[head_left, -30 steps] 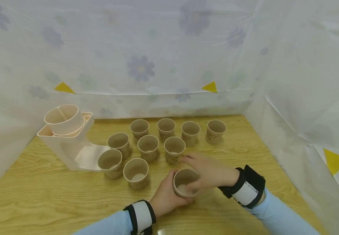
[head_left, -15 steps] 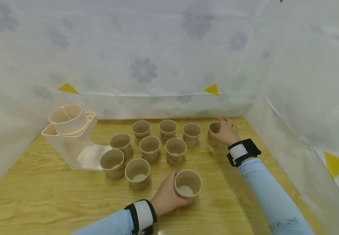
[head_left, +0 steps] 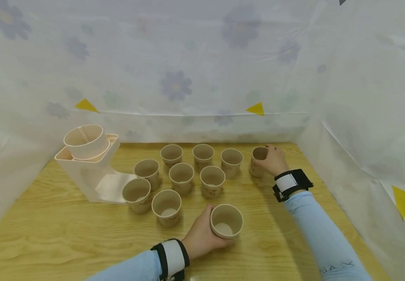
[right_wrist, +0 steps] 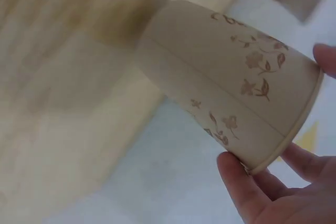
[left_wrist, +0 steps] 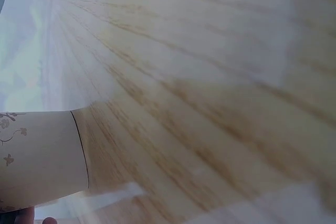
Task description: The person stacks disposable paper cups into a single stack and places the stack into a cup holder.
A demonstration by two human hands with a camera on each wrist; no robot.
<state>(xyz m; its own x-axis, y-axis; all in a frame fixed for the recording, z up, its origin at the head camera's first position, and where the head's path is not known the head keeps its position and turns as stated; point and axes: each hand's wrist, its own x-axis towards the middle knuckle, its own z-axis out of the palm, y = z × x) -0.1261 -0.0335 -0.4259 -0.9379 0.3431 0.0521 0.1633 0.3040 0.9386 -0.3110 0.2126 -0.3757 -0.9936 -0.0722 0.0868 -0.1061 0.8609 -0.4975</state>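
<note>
Care at the rim looks like the heart of this step: the far-right cup (head_left: pixel 254 169) sits at the end of the back row, and the right grip (head_left: pixel 275 160) has it by its upper edge. Lifting straight up would suit it best, since the neighbouring cup (head_left: pixel 231 163) stands near on its left and a sideways pull could knock it. Thin walls like these (paper, by the look of them) would probably dent under a hard squeeze, so light, even pressure seems right. Whether the base is clear of the tabletop (head_left: pixel 83 242), I cannot tell.

Seen from the right wrist, that grip is a pinch: digits on opposite sides of the lip, spread about as wide as the mouth, leaving most of the flower-printed wall uncovered.

At the front, the left grip (head_left: pixel 202 237) is curled round the side of the near cup (head_left: pixel 228 218), which faces mouth up, well apart from the back row. A second line shows just under its lip, perhaps another cup nested with it, though that is hard to make out. Holding this one level and calm would be wise, with firm but gentle fingers.
</note>
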